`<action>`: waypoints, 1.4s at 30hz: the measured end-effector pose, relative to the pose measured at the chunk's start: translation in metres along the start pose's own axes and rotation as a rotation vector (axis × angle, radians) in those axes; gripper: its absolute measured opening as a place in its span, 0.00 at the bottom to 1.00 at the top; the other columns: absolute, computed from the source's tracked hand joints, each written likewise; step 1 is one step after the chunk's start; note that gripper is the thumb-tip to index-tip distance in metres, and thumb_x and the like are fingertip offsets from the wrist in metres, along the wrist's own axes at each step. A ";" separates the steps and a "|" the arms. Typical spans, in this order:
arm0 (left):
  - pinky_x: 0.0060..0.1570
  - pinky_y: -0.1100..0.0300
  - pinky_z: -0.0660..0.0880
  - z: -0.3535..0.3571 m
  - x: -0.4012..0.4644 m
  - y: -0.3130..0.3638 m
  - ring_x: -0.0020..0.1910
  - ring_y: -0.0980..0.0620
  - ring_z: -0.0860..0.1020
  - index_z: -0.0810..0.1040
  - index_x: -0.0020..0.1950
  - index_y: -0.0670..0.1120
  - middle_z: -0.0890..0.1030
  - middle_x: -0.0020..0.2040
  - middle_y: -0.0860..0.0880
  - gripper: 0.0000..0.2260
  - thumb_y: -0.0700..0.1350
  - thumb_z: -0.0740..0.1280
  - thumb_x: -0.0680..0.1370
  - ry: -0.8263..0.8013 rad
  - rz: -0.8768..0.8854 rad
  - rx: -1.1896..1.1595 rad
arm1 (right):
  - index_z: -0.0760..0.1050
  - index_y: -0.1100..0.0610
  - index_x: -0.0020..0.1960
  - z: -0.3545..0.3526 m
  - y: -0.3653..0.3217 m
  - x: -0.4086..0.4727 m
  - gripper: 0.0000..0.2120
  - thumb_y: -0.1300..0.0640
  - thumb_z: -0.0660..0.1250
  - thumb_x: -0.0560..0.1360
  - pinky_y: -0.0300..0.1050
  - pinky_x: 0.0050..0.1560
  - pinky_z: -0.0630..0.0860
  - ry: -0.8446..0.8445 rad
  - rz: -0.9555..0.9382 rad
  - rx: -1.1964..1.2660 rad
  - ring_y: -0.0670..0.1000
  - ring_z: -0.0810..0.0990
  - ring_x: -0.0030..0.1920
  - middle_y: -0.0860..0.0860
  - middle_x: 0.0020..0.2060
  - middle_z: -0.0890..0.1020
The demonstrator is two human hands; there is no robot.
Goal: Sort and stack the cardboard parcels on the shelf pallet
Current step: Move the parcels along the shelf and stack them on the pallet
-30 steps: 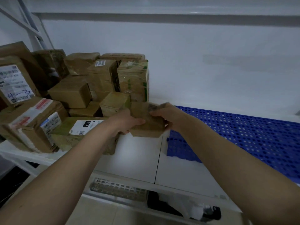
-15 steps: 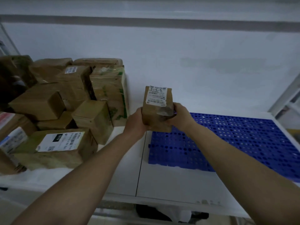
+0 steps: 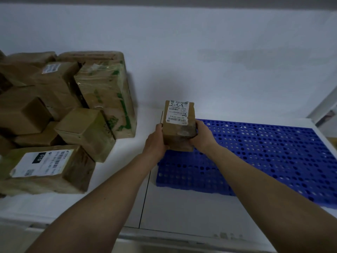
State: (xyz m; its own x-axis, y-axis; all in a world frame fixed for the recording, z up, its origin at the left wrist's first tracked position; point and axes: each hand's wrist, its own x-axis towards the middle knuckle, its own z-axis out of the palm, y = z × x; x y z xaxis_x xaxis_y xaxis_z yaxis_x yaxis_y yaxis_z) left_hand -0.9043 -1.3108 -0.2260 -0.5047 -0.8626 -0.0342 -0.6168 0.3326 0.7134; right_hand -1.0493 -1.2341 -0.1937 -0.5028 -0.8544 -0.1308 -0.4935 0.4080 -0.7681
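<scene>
Hands: two, left hand point(image 3: 155, 141) and right hand point(image 3: 202, 136), both at the pallet's near-left corner
Held parcel point(image 3: 179, 125): one, between them
Parcel heap point(image 3: 60, 115): roughly ten, left of pallet
Blue pallet point(image 3: 264, 156): one

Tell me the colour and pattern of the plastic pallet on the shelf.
The perforated plastic pallet is bright blue, dotted with round holes; the head view shows it.

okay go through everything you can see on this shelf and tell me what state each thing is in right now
Small parcel: upright, label facing up, held at the pallet's left edge.
Left hand: grip on parcel's left side.
Right hand: grip on parcel's right side.
Blue pallet: no parcels on it.
Parcel pile: jumbled, unsorted.
</scene>
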 end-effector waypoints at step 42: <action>0.54 0.56 0.76 -0.222 -0.147 -0.035 0.54 0.48 0.79 0.82 0.57 0.47 0.82 0.56 0.49 0.10 0.43 0.66 0.77 0.264 -0.222 0.336 | 0.72 0.62 0.66 0.106 -0.204 -0.072 0.20 0.63 0.67 0.75 0.46 0.60 0.73 -0.544 -0.535 -0.122 0.55 0.76 0.59 0.57 0.60 0.77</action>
State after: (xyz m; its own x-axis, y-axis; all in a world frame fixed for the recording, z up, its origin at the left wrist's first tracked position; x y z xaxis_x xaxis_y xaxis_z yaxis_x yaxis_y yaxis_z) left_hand -0.6749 -1.2801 -0.0904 -0.1951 -0.9795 0.0501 -0.8750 0.1969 0.4423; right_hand -0.8366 -1.2899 -0.0941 0.2304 -0.9702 -0.0748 -0.6617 -0.0998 -0.7431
